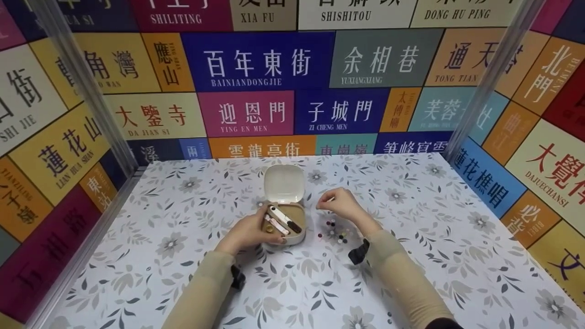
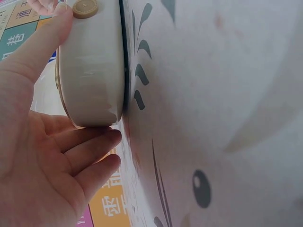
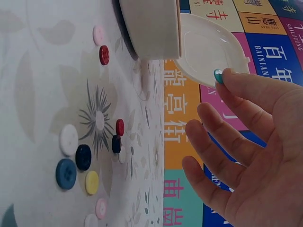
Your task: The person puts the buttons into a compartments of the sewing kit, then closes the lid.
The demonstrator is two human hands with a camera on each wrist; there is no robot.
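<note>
Left hand (image 1: pixel 249 230) grips the side of the open cream case (image 1: pixel 285 219), thumb over its rim, on the tabletop (image 1: pixel 411 274), while right hand (image 1: pixel 340 204), just beside the case, pinches a small teal button (image 3: pixel 218 75) at its fingertips above loose buttons (image 3: pixel 83 158) scattered beneath it.

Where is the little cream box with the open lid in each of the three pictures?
Head: the cream box sits mid-table, lid up, held by the left hand.
Left wrist: its rounded side fills the top left, beside the thumb.
Right wrist: its side is at the top middle, lid to the right, near the right hand.
Shared landmark: the flowered tablecloth under the box.
</note>
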